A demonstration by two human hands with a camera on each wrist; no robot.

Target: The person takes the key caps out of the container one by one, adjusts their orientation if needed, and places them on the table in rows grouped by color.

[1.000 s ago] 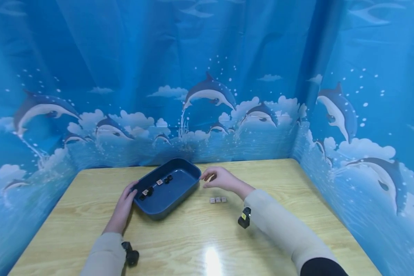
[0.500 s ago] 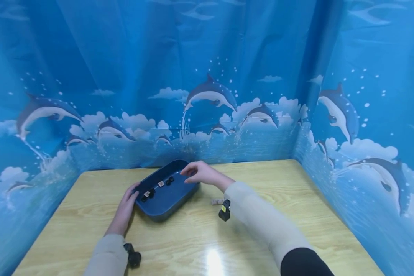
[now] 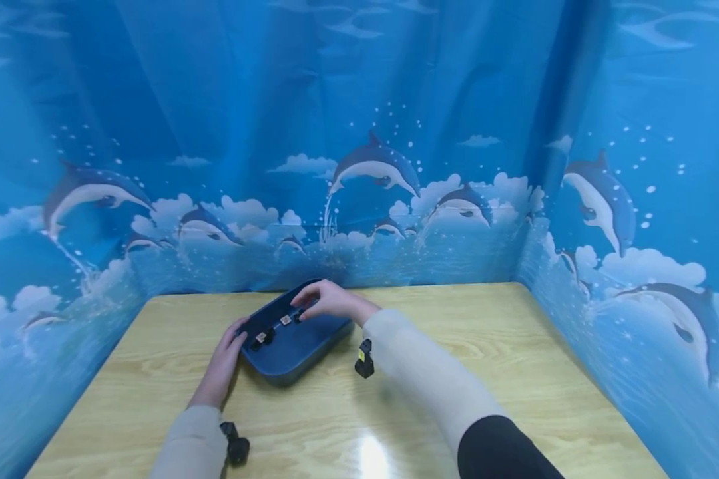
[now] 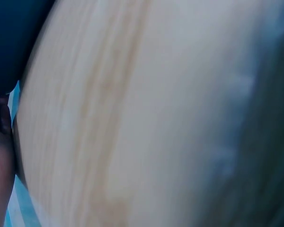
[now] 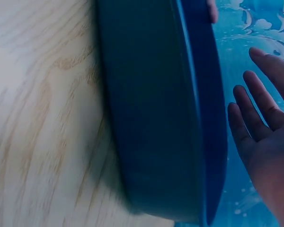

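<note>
A dark blue rectangular bin (image 3: 293, 349) lies aslant on the table in the head view. My left hand (image 3: 223, 359) holds its left end, fingers at the rim. Inside lie two small white cubes (image 3: 261, 337) with dark marks, and several small black pieces (image 3: 269, 334). Above the bin's far half is my right hand (image 3: 326, 301), thumb and fingers apart. In the right wrist view the fingers of that right hand (image 5: 270, 127) are spread, with nothing between them, beside the bin's wall (image 5: 151, 113). The left wrist view catches only part of my left hand (image 4: 1, 156) by the bin.
The pale wood-grain table (image 3: 455, 372) stretches right and in front of the bin. A blue curtain with dolphins (image 3: 371, 166) hangs along the back and sides. Small black devices (image 3: 364, 359) sit on both wrists.
My right hand has moved left from beside the bin to above its inside. Three small white cubes on the table are now hidden behind the right forearm. The left hand stays at the bin.
</note>
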